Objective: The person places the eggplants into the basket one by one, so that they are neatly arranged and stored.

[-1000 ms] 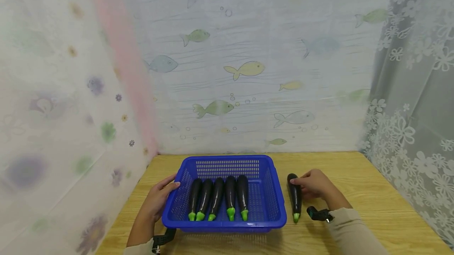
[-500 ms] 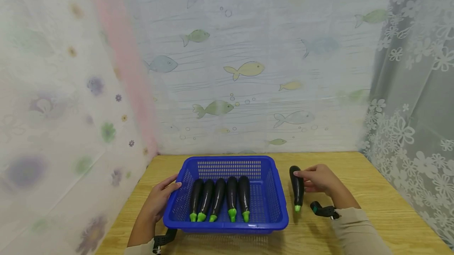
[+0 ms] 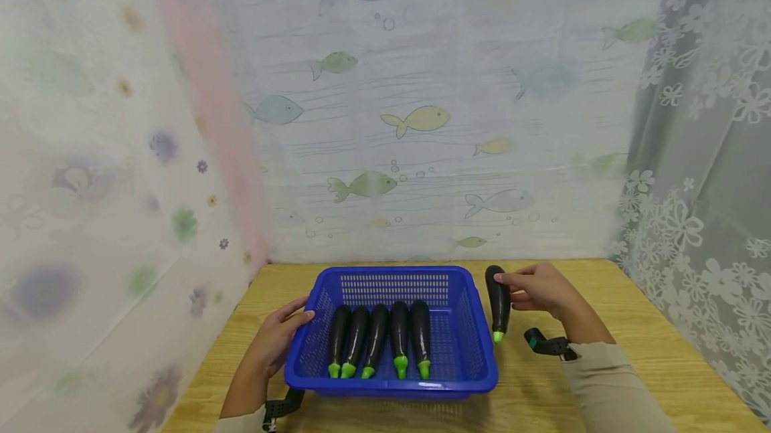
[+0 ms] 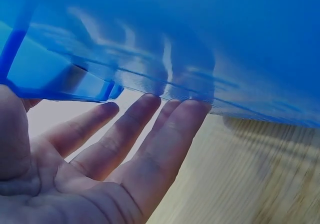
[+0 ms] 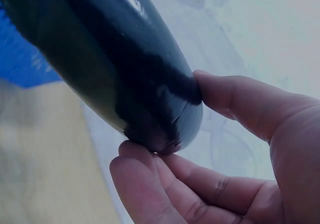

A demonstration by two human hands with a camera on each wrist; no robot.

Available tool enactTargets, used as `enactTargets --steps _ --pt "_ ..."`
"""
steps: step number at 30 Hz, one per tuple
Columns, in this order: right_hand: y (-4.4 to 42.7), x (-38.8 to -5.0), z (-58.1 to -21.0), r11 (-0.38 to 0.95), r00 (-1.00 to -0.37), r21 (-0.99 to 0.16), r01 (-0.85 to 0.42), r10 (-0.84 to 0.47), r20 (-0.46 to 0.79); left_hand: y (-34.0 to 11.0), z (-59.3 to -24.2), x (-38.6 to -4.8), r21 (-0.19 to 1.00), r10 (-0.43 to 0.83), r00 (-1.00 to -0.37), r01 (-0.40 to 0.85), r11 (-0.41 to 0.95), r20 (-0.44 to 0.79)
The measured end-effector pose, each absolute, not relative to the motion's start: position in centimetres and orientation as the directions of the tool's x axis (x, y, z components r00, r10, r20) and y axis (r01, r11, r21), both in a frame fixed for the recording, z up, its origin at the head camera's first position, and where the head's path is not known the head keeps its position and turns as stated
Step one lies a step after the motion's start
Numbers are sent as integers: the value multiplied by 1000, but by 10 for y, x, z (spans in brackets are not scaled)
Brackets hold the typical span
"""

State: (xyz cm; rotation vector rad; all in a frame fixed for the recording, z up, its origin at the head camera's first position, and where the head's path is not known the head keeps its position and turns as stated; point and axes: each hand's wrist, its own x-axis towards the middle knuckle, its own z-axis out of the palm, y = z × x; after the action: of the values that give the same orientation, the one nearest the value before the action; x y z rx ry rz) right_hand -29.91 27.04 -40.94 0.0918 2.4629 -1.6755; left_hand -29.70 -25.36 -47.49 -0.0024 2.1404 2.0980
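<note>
A blue plastic basket (image 3: 390, 386) with slotted walls stands on the table, several dark glossy eggplants (image 3: 400, 336) with green stem ends side by side in it. At its left side my left hand (image 3: 280, 334) holds the basket, thumb over the rim; in the left wrist view the fingertips (image 4: 195, 107) touch its outer wall. To the right of the basket, my right hand (image 3: 542, 289) pinches another eggplant (image 3: 498, 302) by its rounded dark end, the green end pointing down. The right wrist view has that eggplant (image 5: 115, 59) between thumb and fingers.
The wood-grain table (image 3: 632, 339) extends to the right and in front of the basket. Behind it rises a wall covering (image 3: 421, 219) printed with fish. A floral sheet (image 3: 120, 252) borders the left, and a lace-patterned curtain (image 3: 693, 239) hangs on the right.
My right hand has raised the eggplant off the table and moved it farther from me. The basket and my left hand have shifted slightly to the right.
</note>
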Motion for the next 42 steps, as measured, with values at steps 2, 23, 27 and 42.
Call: enactTargets --steps 2,23,27,42 --pt "266 -299 -405 379 -986 -916 132 -49 -162 -253 -475 -297 994 108 -988 -106 30 -109" --pt "213 -310 -374 473 -984 -876 97 -87 -156 -234 -475 -296 995 141 -985 -93 20 -95" --pt "205 -311 -375 498 -984 -863 85 -94 -152 -233 -474 -297 996 143 -985 -93 19 -95" --pt "175 -319 -397 607 -980 -790 86 -91 -177 -232 -474 -296 996 153 -984 -86 16 -88"
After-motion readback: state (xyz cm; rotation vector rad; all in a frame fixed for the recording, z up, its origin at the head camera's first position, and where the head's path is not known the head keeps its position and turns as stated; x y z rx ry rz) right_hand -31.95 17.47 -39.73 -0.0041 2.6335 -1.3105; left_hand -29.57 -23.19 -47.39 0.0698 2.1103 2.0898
